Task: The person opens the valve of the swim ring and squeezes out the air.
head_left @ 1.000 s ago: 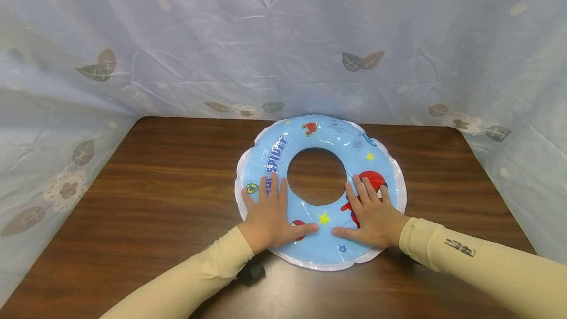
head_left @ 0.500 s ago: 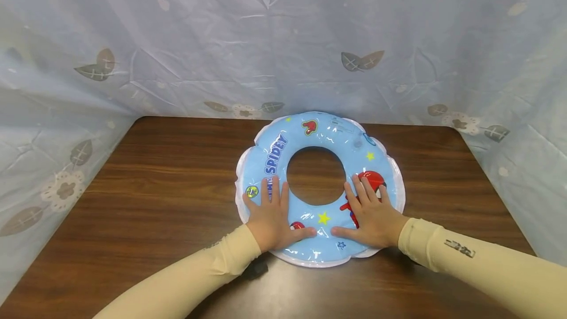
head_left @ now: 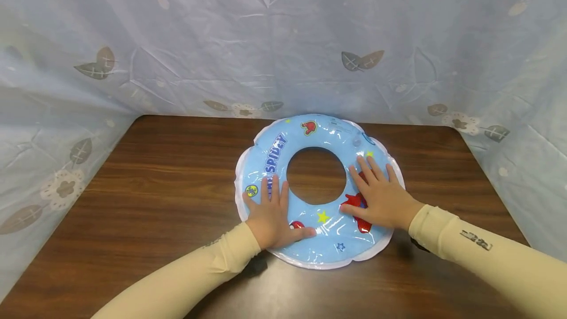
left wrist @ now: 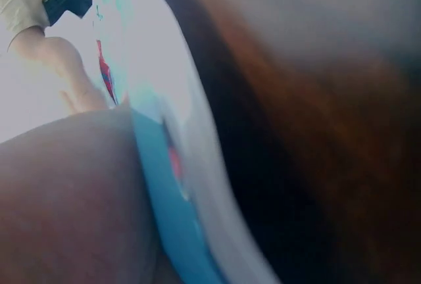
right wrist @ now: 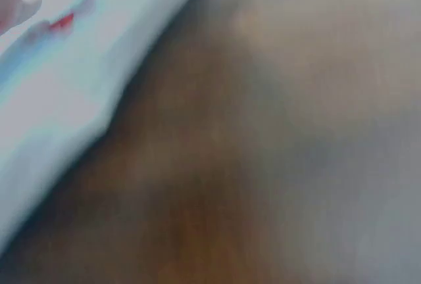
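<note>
A light blue inflatable swim ring with a white scalloped rim lies flat on the dark wooden table, printed with stars, red figures and the word SPIDEY. On its lower left part rests my left hand, fingers straight and spread, thumb pointing right. My right hand lies across the ring's right side with its fingers spread, covering part of a red printed figure. In the left wrist view the ring's edge runs alongside the near hand. The right wrist view is blurred, with the pale rim at its left.
The brown wood-grain table extends on both sides of the ring. A pale grey-blue curtain with leaf and flower prints hangs behind the table and along its sides. Under the left wrist sits a small dark object.
My right hand has shifted up and slightly right over the ring, uncovering more of the red figure's lower part. The left hand and the ring have stayed almost in place.
</note>
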Motion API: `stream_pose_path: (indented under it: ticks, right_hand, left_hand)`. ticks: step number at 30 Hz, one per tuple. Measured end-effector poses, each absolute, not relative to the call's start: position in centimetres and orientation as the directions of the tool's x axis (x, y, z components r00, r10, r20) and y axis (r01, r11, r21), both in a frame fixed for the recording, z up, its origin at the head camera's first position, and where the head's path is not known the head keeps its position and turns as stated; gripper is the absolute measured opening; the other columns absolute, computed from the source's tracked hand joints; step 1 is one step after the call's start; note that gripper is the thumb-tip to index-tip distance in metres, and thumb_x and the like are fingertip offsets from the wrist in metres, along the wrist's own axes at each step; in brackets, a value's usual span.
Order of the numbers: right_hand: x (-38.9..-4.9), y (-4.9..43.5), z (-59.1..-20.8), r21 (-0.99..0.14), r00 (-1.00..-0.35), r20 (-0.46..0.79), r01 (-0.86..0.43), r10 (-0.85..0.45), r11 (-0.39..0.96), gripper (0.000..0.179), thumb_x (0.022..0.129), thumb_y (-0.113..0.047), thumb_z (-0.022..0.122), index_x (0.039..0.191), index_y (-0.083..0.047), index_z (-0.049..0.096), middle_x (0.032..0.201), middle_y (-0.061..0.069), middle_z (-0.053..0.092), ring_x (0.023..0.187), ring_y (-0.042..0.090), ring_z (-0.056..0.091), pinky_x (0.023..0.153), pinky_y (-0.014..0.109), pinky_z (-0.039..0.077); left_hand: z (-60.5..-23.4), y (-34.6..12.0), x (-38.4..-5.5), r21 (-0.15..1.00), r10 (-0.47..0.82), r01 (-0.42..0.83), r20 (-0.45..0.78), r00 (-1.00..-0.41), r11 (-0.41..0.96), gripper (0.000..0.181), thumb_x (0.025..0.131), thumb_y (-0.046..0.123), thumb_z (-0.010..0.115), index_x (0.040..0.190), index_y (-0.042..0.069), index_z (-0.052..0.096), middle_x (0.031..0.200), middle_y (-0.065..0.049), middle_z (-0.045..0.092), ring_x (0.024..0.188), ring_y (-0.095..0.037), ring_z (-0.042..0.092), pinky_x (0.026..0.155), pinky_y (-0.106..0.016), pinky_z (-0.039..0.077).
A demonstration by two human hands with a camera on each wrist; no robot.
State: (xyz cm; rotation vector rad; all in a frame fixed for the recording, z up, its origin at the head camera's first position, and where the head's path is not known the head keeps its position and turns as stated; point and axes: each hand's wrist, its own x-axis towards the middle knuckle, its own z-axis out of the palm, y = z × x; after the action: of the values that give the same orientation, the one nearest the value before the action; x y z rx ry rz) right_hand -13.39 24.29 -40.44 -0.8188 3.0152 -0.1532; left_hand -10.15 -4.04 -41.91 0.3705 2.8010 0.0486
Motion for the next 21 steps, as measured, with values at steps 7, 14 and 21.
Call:
stream_pose_path:
  ticks: [7, 14, 21]
  right_hand:
    - [-15.1, 24.6, -39.3, -0.016, -0.843, 0.011, -0.537, -0.537, 0.843, 0.103, 0.09, -0.073, 0.058, 0.161, -0.002, 0.033, 0.168, 0.027, 0.021, 0.154, 0.05, 0.016, 0.118, 0.075, 0.008]
    - [-15.6, 24.5, -39.2, -0.002, -0.827, -0.004, -0.561, -0.561, 0.827, 0.103, 0.091, -0.072, 0.057, 0.162, -0.003, 0.03, 0.169, 0.025, 0.018, 0.155, 0.049, 0.013, 0.119, 0.073, 0.005]
    - [-15.0, 24.7, -39.9, 0.018, -0.831, 0.018, -0.555, -0.555, 0.832, 0.1, 0.09, -0.07, 0.058, 0.161, -0.004, 0.034, 0.168, 0.025, 0.022, 0.154, 0.049, 0.017, 0.118, 0.076, 0.007]
  left_hand:
    - [-41.9, -4.4, -10.5, 0.09, 0.296, 0.282, -0.327, -0.898, 0.955, 0.13, 0.076, 0.094, 0.048, 0.167, 0.011, 0.009, 0.173, -0.018, -0.001, 0.158, -0.047, 0.001, 0.11, -0.083, 0.017]
    - [-40.8, -5.6, -11.7, 0.11, 0.392, 0.38, -0.386, -0.835, 0.918, 0.131, 0.075, 0.093, 0.053, 0.168, 0.014, 0.005, 0.174, -0.013, -0.005, 0.158, -0.043, -0.004, 0.113, -0.081, 0.011]
    - [-39.7, -6.8, -13.1, 0.083, 0.431, 0.444, -0.453, -0.78, 0.892, 0.134, 0.069, 0.092, 0.061, 0.168, 0.022, 0.004, 0.175, -0.006, -0.006, 0.16, -0.036, -0.007, 0.117, -0.077, 0.005]
